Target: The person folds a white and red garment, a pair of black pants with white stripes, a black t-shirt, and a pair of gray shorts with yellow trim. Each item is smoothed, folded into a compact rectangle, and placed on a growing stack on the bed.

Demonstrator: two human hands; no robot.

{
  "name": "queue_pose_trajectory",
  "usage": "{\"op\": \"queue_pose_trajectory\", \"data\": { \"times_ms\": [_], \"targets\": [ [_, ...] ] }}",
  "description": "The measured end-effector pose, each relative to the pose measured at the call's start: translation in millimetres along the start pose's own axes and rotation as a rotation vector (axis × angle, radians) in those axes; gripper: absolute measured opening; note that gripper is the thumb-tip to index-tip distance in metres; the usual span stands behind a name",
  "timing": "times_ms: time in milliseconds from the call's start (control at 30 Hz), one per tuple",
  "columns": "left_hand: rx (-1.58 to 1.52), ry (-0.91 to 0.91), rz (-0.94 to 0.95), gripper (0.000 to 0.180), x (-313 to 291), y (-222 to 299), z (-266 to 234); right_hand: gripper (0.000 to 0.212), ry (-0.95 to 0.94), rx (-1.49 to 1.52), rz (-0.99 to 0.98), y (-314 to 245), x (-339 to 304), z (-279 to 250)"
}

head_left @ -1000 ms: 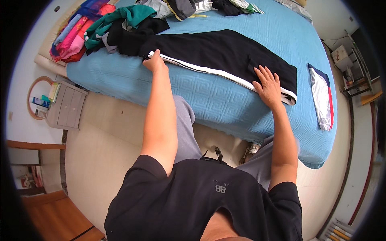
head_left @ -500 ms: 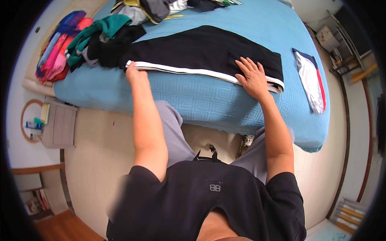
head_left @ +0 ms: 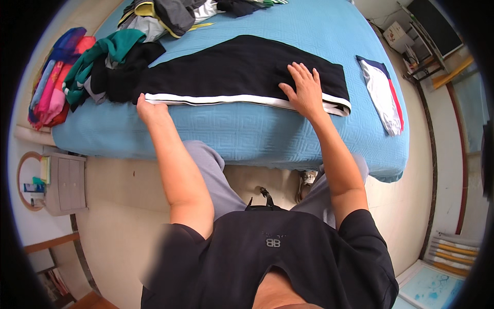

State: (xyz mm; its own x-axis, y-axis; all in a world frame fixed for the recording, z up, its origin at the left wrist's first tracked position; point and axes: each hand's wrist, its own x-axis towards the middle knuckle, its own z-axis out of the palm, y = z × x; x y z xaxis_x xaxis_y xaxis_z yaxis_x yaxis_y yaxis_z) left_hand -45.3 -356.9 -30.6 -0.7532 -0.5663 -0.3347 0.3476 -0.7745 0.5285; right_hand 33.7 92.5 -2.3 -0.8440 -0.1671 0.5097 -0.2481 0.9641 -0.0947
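Black trousers with a white side stripe lie folded lengthwise on the bed, the striped edge along the near side. At their left, narrow end, my left hand is closed on the corner where the stripe begins. My right hand rests palm down on the wider right part, fingers spread, its wrist crossing the stripe. Beside the right end, apart from it, lies a folded white garment with navy and red edges.
A blue quilted bedspread covers the bed. Rumpled dark and green clothes touch the trousers' left end, with a bright folded pile beyond. More clothes lie at the back. A drawer cabinet stands at the left.
The whole view has turned slightly, moving the bed leftward in the picture. My left hand keeps hold of the trousers' corner, and my right hand stays flat on them.
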Motion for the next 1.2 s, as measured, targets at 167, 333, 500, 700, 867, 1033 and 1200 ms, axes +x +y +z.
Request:
{"op": "queue_pose_trajectory", "data": {
  "times_ms": [167,333,500,700,867,1033,1200],
  "targets": [
    [0.404,0.197,0.73,0.049,-76.7,4.3,48.9,0.07,-0.079,-0.137,0.178,-30.0,62.3,58.5],
    [0.376,-0.484,0.106,0.061,-74.8,-17.2,50.4,0.055,0.028,0.16,-0.047,-147.2,95.9,101.7],
    [0.24,-0.325,-0.091,0.08,-40.1,-11.3,27.0,0.051,0.004,0.74,-0.546,-229.1,85.0,108.8],
    [0.221,-0.263,-0.115,0.069,-14.2,31.3,-4.8,0.049,0.25,0.365,0.002,-136.9,129.6,101.1],
    [0.244,-0.287,-0.066,0.066,-12.7,19.8,7.9,0.064,0.029,0.058,0.413,-116.9,145.3,135.3],
    [0.106,-0.229,-0.078,0.056,-6.1,25.2,13.4,0.053,0.036,0.365,0.038,-270.7,152.4,144.6],
    [0.049,-0.243,-0.119,0.038,-6.2,27.4,15.5,0.053,-0.424,1.38,-0.01,-336.0,128.7,126.3]
  ]
}}
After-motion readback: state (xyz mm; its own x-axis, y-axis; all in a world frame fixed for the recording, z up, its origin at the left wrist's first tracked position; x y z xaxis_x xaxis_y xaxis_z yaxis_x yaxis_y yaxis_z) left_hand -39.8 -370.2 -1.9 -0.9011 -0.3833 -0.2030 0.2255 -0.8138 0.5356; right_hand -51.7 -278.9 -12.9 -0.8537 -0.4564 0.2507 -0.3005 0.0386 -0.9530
